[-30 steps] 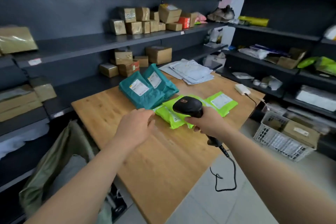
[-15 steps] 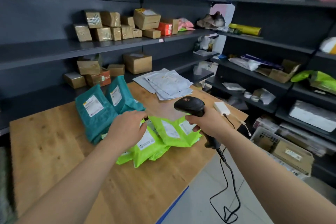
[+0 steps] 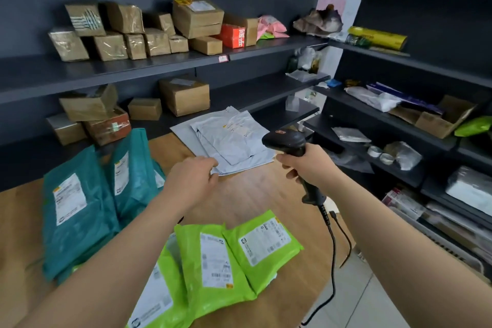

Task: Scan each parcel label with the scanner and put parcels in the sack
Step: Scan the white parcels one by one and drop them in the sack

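Scanner (image 3: 285,141) grip hidden by right hand (image 3: 311,165); parcel labels (image 3: 215,261) unreadable.

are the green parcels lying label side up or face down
Label side up: the green parcels lie flat and overlapping on the table, with their white labels showing on top.
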